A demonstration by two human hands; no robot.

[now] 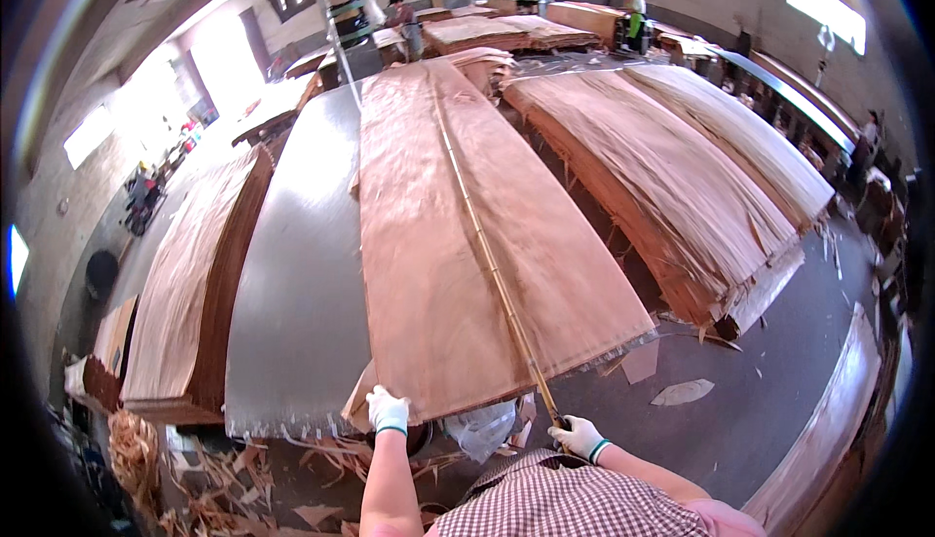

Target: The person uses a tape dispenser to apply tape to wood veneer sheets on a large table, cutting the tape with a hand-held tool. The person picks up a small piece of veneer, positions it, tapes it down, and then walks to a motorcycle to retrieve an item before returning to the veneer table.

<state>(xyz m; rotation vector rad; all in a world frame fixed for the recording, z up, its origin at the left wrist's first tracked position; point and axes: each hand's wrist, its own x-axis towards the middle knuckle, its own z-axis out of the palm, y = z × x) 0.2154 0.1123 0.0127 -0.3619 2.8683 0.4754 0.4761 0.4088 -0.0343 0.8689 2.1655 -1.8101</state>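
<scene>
A long reddish wood veneer sheet lies lengthwise on the work table in front of me. My left hand, in a white glove, is closed on the sheet's near left corner. In my right hand, also gloved in white, is the near end of a long bamboo pole. The pole lies along the sheet and reaches almost to its far end. My left fingertips are partly hidden against the veneer edge.
A smooth grey tabletop shows left of the sheet. Thick veneer stacks stand at the left and right. Veneer scraps litter the floor, and a clear plastic bag hangs below the near edge. Several people work farther back.
</scene>
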